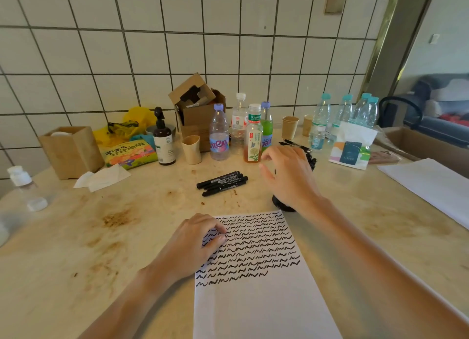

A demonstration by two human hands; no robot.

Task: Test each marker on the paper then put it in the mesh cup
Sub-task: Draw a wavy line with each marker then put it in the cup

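A white sheet of paper point(256, 300) lies in front of me, its upper half filled with rows of black squiggles. My left hand point(195, 244) rests flat on the sheet's upper left corner and holds nothing. Three black markers point(222, 183) lie together on the table beyond the paper. My right hand point(289, 178) hovers with fingers spread over the black mesh cup point(281, 204), which it mostly hides; only the cup's base and marker tips point(311, 161) at its rim show. No marker is in either hand.
Bottles, paper cups point(290, 127), a cardboard box point(198, 110), a pump bottle point(163, 140) and a snack bag crowd the back of the stained table. A tissue pack point(351, 151) and more white paper point(431, 186) lie to the right. A wooden box point(71, 151) stands left.
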